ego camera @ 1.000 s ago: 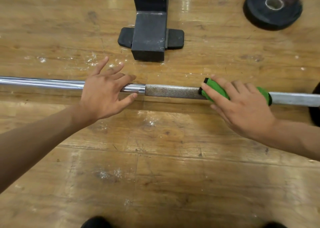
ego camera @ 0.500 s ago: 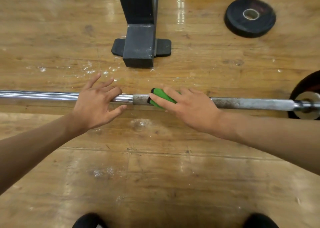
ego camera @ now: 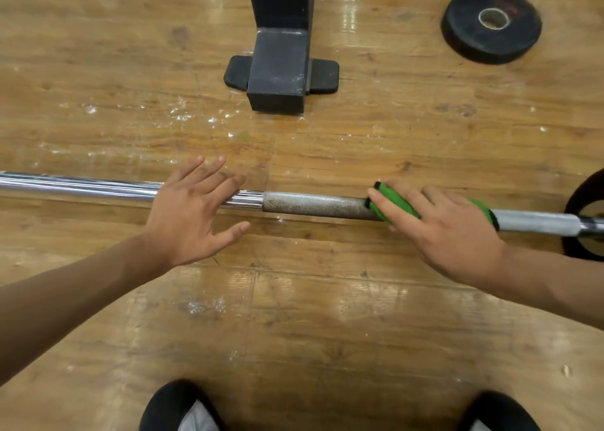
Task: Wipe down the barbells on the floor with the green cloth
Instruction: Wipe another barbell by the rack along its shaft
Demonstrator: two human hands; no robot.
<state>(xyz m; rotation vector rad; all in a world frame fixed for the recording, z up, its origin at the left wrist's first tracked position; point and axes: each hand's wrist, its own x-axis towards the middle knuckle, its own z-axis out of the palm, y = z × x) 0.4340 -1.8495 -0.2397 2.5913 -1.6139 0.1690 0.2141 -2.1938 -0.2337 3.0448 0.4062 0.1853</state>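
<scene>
A steel barbell (ego camera: 313, 205) lies across the wooden floor from left to right, shiny on the left and knurled grey in the middle. My left hand (ego camera: 189, 214) rests flat on the shiny part, fingers spread, holding nothing. My right hand (ego camera: 438, 224) presses the green cloth (ego camera: 397, 205) around the bar, to the right of the knurled stretch. The cloth shows at both sides of my hand. A black plate (ego camera: 585, 216) sits on the bar's right end, cut off by the frame edge.
A dark metal rack foot (ego camera: 277, 70) with rubber pads stands on the floor just beyond the bar. A loose black weight plate (ego camera: 490, 25) lies at the far right. My shoes (ego camera: 183, 411) show at the bottom edge. White chalk marks speckle the floor.
My right hand slid the green cloth left along the bar up to my left hand, then back to the right. The left hand has stayed on the shiny part.
</scene>
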